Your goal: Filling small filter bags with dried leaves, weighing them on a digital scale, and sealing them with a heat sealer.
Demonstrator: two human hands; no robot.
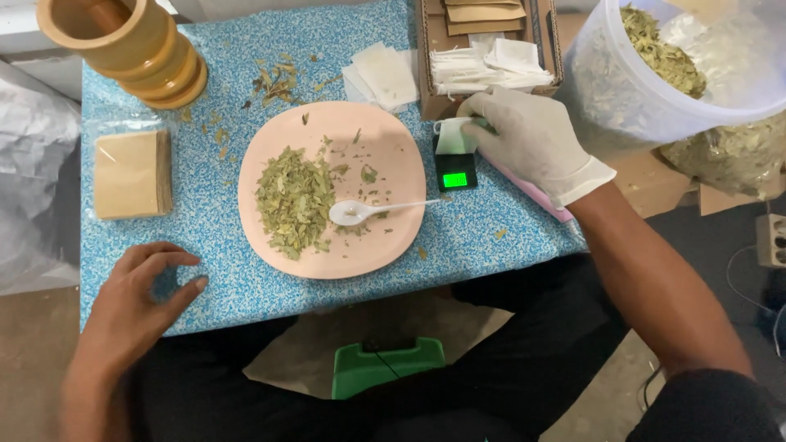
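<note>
1. The gloved right hand (530, 139) is pinching a small white sachet (455, 136) over the pocket scale (455, 170), fingers closed on it as far as I can tell.
2. The bare left hand (139, 299) is resting empty on the tabletop (205, 270), fingers spread.
3. The white spoon (372, 211) is lying on the pink plate (393, 155) between both hands, handle pointing toward the right hand, which is nearer.

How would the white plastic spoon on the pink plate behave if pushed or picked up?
The white plastic spoon looks thin, so probably very light and a bit flexible. It lies on the smooth pink round plate, handle towards the rim, so a nudge would likely slide or spin it. Its bowl borders the dried green leaf pile; pushing it may scatter flakes.
</note>
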